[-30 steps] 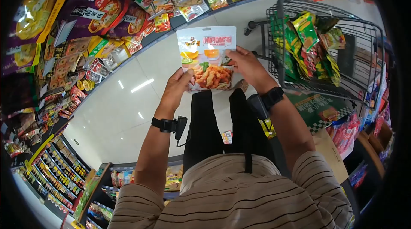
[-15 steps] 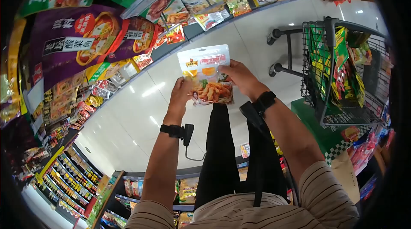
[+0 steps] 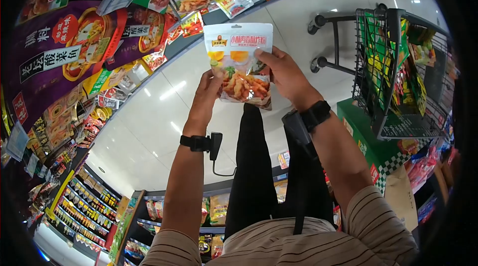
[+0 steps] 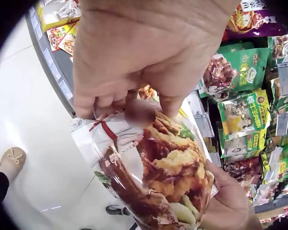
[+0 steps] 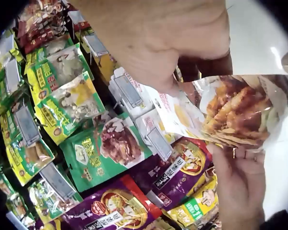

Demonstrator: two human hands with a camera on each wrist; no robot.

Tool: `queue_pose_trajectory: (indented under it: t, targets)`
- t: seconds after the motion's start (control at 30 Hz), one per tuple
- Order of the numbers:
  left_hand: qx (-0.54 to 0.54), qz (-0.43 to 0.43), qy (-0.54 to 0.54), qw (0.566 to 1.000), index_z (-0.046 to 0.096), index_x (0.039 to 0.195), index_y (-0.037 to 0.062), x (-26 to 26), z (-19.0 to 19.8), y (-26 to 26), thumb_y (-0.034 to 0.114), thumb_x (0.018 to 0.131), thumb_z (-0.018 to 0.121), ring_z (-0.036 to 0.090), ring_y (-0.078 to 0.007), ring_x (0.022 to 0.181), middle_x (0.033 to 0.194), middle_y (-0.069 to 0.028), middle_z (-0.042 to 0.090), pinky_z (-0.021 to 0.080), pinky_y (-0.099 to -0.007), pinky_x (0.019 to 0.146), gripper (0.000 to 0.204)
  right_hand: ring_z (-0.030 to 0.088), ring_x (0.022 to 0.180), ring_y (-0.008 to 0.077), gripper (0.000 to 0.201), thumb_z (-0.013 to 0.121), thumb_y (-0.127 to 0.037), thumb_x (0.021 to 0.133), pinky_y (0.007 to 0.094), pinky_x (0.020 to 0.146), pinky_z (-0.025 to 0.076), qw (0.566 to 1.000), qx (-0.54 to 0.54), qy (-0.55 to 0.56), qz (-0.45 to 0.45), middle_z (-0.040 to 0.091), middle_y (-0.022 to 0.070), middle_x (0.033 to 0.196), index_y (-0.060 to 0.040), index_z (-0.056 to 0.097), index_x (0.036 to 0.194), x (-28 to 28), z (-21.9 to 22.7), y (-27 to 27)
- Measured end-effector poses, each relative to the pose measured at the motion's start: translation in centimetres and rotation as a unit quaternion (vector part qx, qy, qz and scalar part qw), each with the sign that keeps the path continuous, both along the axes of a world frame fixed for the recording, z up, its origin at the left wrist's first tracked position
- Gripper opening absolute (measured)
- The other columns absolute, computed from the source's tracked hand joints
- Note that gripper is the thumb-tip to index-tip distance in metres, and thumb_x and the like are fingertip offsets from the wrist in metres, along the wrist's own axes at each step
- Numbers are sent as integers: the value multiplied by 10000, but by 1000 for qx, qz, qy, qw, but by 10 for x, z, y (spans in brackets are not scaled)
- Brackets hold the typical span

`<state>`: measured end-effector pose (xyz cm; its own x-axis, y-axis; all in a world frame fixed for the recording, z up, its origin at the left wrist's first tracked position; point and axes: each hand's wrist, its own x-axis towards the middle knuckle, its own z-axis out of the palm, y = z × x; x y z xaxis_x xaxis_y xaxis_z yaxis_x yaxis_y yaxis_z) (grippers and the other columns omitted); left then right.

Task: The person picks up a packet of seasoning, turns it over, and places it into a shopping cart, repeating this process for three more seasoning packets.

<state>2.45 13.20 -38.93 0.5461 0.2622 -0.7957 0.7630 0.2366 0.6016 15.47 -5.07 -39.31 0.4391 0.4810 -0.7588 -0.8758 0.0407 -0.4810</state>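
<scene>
A white pouch with a fried-food picture [image 3: 245, 84] hangs upright between both hands in the head view. The left hand [image 3: 203, 98] pinches its lower left edge, and the right hand [image 3: 288, 74] grips its right edge with the thumb on the front. Seen from the left wrist, the left hand [image 4: 149, 52] holds the pouch [image 4: 173, 163] from above, the other hand [image 4: 230, 201] at its far edge. From the right wrist, the right hand [image 5: 163, 38] grips the pouch [image 5: 240, 112], with the left hand [image 5: 242, 187] on its opposite edge.
A wire shopping cart [image 3: 393, 126] holding green and yellow packets stands at the right. Shelves with hanging packets, including large purple bags [image 3: 64, 49], run along the left and top. A green box [image 3: 361, 139] lies below the cart; pale tiled floor [image 3: 149, 131] lies between.
Over the last second the view has shifted, with the cart now farther right and the purple bags larger. The pouch, lower half a second ago, is higher again, still in both hands.
</scene>
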Motion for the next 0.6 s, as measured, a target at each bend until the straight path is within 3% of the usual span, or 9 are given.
queue_pose_trajectory:
  t: [0.07, 0.17, 0.27, 0.33, 0.4, 0.47, 0.5, 0.6]
  targets:
    - [-7, -2, -18, 1000, 442, 1414, 53, 2, 2, -9, 559, 972, 548, 543, -134, 1037, 1155, -58, 605, 446, -318, 892, 679, 647, 910, 107, 350, 617, -257, 984, 255, 821, 526, 994, 90, 27, -55, 677, 41, 1060, -18, 596, 1238, 3, 5, -1]
    - [-100, 80, -35, 991, 402, 1442, 63, 4, -7, -23, 479, 1042, 443, 567, -187, 1160, 1295, -81, 573, 482, -387, 978, 579, 634, 1009, 119, 405, 589, -289, 1005, 258, 886, 515, 995, 102, -13, -5, 657, 71, 1150, -24, 559, 1310, 0, 39, -5]
    - [-156, 95, -85, 979, 356, 1469, 72, 13, 6, -39, 417, 1069, 401, 562, -209, 1195, 1334, -95, 549, 505, -407, 977, 530, 580, 1107, 120, 447, 584, -275, 1003, 273, 963, 467, 989, 78, -109, 55, 632, 82, 1223, -25, 535, 1370, -20, 56, -7]
    - [-222, 132, -132, 957, 323, 1490, 89, 10, -6, -45, 452, 1051, 428, 550, -250, 1225, 1379, -124, 513, 499, -434, 997, 580, 555, 1132, 119, 456, 583, -270, 1000, 287, 995, 445, 977, 73, -186, 79, 623, 77, 1237, -28, 529, 1383, -38, 57, -8]
    - [-277, 179, -158, 931, 304, 1505, 105, 9, -8, -53, 492, 1028, 459, 527, -293, 1258, 1418, -153, 478, 485, -465, 1020, 633, 555, 1218, 202, 450, 603, -211, 965, 328, 1037, 421, 950, 31, -293, 102, 596, 121, 1314, -30, 547, 1373, -52, 62, -12]
    - [-320, 238, -161, 903, 297, 1512, 120, 7, 3, -63, 535, 1000, 494, 492, -338, 1295, 1451, -181, 443, 463, -501, 1047, 688, 560, 1244, 254, 435, 613, -181, 940, 342, 1045, 417, 890, 6, -438, 125, 577, 151, 1353, -36, 575, 1348, -62, 64, -16]
    - [-358, 239, -162, 888, 274, 1525, 129, 8, 9, -66, 619, 947, 521, 415, -392, 1355, 1496, -208, 393, 423, -582, 1070, 796, 557, 1255, 317, 405, 619, -138, 900, 365, 1055, 416, 885, 11, -449, 124, 566, 181, 1365, -34, 618, 1291, -64, 70, -17]
    - [-464, 253, -170, 832, 238, 1556, 147, 13, 28, -68, 672, 930, 479, 326, -389, 1430, 1550, -207, 329, 333, -571, 1154, 851, 571, 1228, 318, 379, 630, -119, 875, 380, 1034, 440, 904, 29, -413, 106, 598, 185, 1310, -30, 641, 1243, -72, 84, -18]
